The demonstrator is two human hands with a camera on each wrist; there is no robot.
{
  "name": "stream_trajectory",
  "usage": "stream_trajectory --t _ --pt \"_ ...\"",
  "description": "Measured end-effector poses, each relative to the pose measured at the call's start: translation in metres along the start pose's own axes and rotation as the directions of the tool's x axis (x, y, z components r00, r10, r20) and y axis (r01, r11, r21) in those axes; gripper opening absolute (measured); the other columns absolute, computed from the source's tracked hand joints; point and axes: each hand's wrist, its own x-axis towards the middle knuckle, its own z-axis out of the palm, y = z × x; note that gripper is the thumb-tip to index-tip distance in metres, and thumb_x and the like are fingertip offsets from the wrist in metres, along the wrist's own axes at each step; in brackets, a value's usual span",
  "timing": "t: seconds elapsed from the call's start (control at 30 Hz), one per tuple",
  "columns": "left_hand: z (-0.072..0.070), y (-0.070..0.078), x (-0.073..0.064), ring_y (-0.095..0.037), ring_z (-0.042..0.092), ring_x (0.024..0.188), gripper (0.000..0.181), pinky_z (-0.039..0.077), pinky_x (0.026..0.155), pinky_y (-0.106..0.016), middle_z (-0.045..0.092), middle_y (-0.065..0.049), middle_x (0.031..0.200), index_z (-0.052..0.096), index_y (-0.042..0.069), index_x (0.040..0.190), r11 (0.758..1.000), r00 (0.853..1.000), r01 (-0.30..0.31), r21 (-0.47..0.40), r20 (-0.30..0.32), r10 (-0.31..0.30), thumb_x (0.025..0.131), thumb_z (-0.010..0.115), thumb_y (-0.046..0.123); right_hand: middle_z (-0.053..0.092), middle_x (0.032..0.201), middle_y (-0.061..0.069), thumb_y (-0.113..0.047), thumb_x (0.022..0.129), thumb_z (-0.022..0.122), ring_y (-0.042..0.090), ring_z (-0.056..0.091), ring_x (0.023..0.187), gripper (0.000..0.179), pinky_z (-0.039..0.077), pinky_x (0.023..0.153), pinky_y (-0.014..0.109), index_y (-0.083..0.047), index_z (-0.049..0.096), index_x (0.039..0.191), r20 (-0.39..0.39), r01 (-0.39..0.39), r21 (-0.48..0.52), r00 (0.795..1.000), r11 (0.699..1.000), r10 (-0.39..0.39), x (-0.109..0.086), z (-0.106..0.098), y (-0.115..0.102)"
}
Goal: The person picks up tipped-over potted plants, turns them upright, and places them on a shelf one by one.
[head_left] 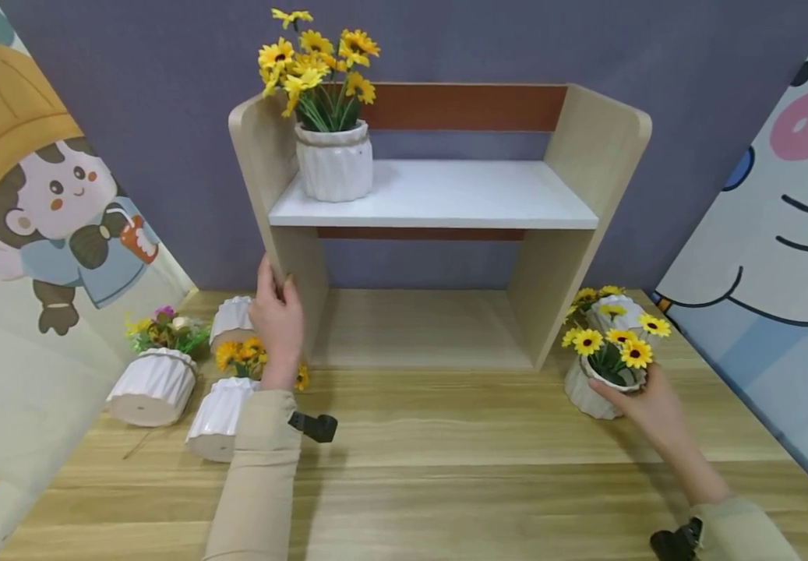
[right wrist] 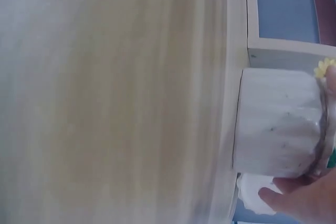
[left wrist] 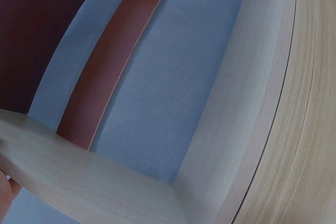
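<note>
A small two-tier wooden shelf (head_left: 423, 327) stands on the table. My left hand (head_left: 279, 323) holds its left side panel (left wrist: 94, 182), thumb near the front edge and fingers along the outer face. Just right of the shelf, my right hand (head_left: 656, 405) grips a white ribbed flower pot (right wrist: 278, 121) by its rim. Yellow flowers with dark centres (head_left: 617, 347) fill this pot, which sits at table level. Another white pot (head_left: 617, 312) is partly hidden behind it. A white pot of yellow flowers (head_left: 333, 164) occupies the left end of the upper board.
Left of the shelf are several more white pots: one with mixed flowers (head_left: 151, 387) lying tilted, one with orange flowers (head_left: 220, 417), another (head_left: 231, 319) behind. The wooden table (head_left: 432, 467) extends in front. A grey-blue partition (head_left: 460, 39) rises behind, with cartoon panels at both sides.
</note>
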Motion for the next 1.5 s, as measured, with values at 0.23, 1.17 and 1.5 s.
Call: stream_trajectory --t 0.23,1.17,1.5 --pt "0.000 0.000 -0.001 -0.036 0.063 0.087 0.037 0.048 0.072 -0.049 0.064 -0.018 0.108 0.052 0.018 0.128 1.000 1.000 -0.013 0.001 0.003 0.013 0.091 0.053 0.020 0.038 0.128 0.037 -0.056 0.077 0.061 0.052 0.041 0.110 0.094 0.039 0.079 0.059 0.010 0.025 0.134 -0.032 -0.176 -0.080 0.984 0.981 0.174 -0.001 0.002 -0.005" --pt "0.000 0.000 -0.001 -0.037 0.063 0.081 0.037 0.048 0.068 -0.049 0.065 -0.019 0.105 0.053 0.015 0.127 1.000 0.999 -0.023 -0.003 -0.023 0.023 0.090 0.055 0.016 0.035 0.128 0.041 -0.060 0.076 0.059 0.053 0.043 0.107 0.105 0.041 0.078 0.059 0.013 0.017 0.138 -0.021 -0.248 -0.149 0.969 0.957 0.248 -0.007 -0.011 -0.022" --pt "0.000 -0.001 0.000 -0.036 0.064 0.082 0.037 0.049 0.068 -0.048 0.065 -0.018 0.104 0.052 0.016 0.127 0.999 1.000 -0.024 0.021 -0.015 0.024 0.090 0.054 0.019 0.052 0.111 0.036 -0.054 0.076 0.063 0.041 0.057 0.085 0.084 0.045 0.056 0.039 0.010 0.039 0.126 -0.081 -0.121 -0.187 0.991 0.975 0.107 -0.020 -0.023 -0.048"
